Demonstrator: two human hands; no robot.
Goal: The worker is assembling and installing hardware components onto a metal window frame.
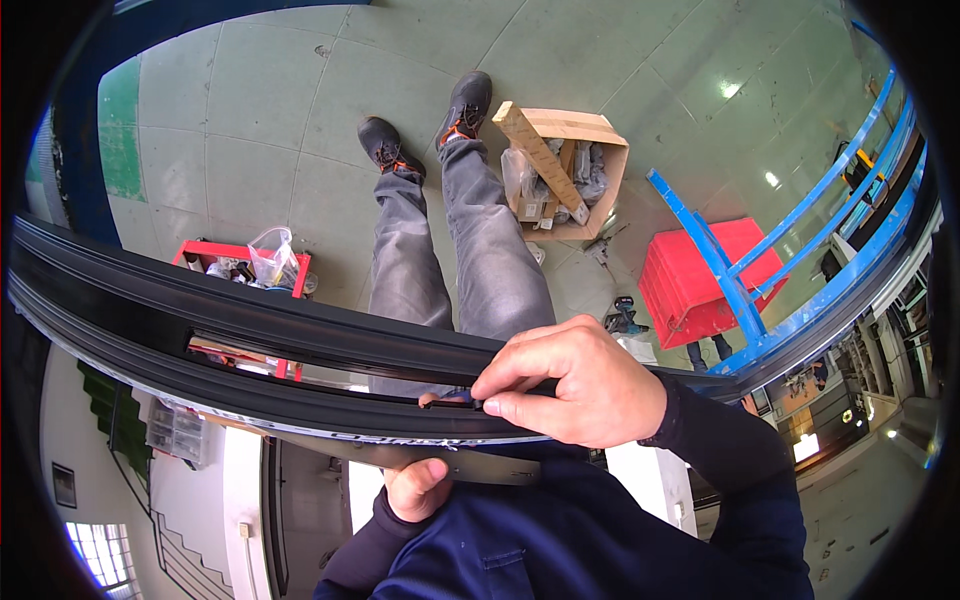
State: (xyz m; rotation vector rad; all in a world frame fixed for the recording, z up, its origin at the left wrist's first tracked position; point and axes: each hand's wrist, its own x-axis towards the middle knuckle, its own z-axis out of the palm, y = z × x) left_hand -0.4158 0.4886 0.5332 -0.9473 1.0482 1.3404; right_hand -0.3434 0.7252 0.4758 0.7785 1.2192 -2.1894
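A long dark metal profile (300, 330), with a cut-out slot in it, runs across in front of my body. At the right end of the slot, my right hand (575, 385) is closed, its thumb and forefinger pinched together. A small dark piece (460, 404) shows at those fingertips, too small to name. My left hand (418, 488) grips the near edge of the profile, where a printed film strip (370, 437) runs along it. Its thumb lies on the near side; most of its fingers are hidden.
Beyond the profile are my legs (430, 250) and shoes on the tiled floor. An open cardboard box (600, 200) with wrapped parts stands beside them. To the right are a red crate (670, 290), a blue metal frame (735, 290) and a power drill (625, 315); a red cart (302, 275) is left.
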